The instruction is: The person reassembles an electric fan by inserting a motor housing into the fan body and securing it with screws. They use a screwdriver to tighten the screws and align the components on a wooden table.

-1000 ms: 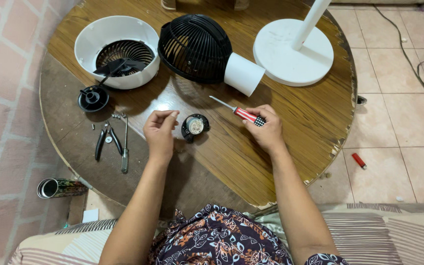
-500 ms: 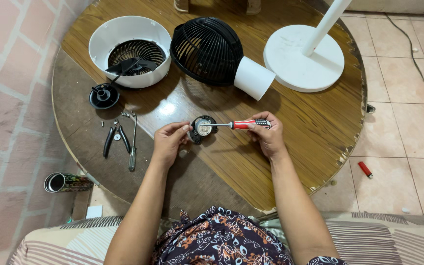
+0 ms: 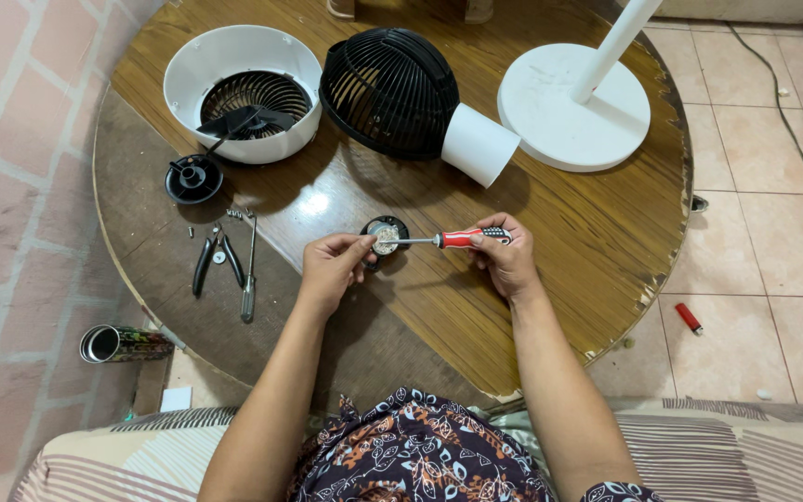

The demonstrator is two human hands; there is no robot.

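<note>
**Fan in pieces, motor under the screwdriver**

The left hand (image 3: 332, 265) grips the small round motor (image 3: 385, 236) on the surface (image 3: 532, 232). The right hand (image 3: 506, 256) grasps the screwdriver (image 3: 453, 239), tip at the motor. Cage (image 3: 390, 88) and housing (image 3: 242, 91) lie detached; reassembly remains.

Dark patterned can (image 3: 123, 344) lying on side, floor left of table; no labels, signs, screens.

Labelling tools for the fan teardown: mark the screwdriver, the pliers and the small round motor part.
screwdriver (image 3: 462, 239), head view, on the red handle.
pliers (image 3: 206, 262), head view, on the left black grip.
small round motor part (image 3: 385, 238), head view, on its pale centre.
</note>
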